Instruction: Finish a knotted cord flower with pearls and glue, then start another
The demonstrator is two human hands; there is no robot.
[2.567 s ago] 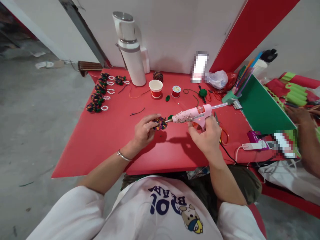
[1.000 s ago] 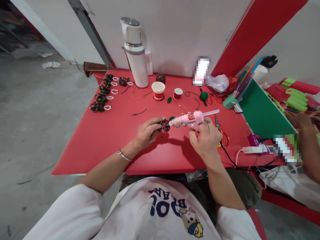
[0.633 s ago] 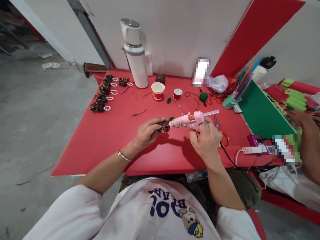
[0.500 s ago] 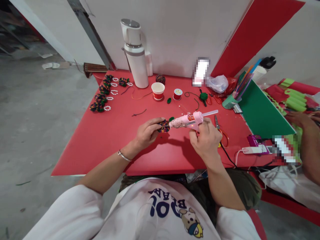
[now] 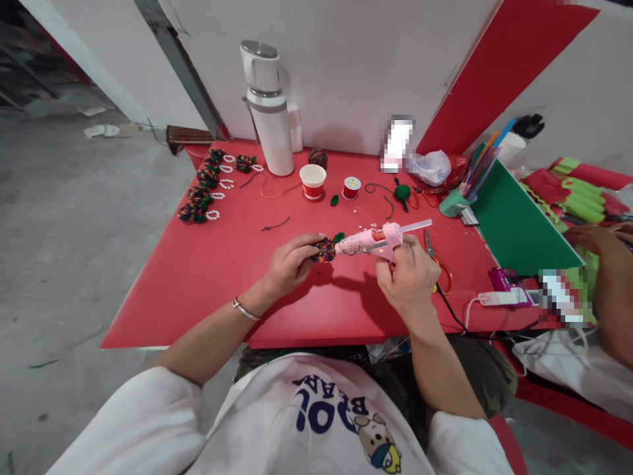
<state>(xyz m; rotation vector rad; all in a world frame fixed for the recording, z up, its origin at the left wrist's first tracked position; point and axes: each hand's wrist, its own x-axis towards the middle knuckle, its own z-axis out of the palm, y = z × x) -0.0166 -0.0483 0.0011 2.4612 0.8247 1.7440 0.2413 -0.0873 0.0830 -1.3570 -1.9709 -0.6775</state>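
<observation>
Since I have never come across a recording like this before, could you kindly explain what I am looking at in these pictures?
There is no machine here: a person works with two bare hands, and every picture comes from one camera worn on that person's head, looking forward and down.

The left hand holds a small multicoloured yarn piece. The right hand grips a pink glue gun, its nozzle end at the yarn.

On the red table are yarn bundles with bead loops at the left, then a tall white flask, a red-and-white cup, a spool and, near the right hand, orange-handled scissors.

At the far right is part of another person's arm.
</observation>
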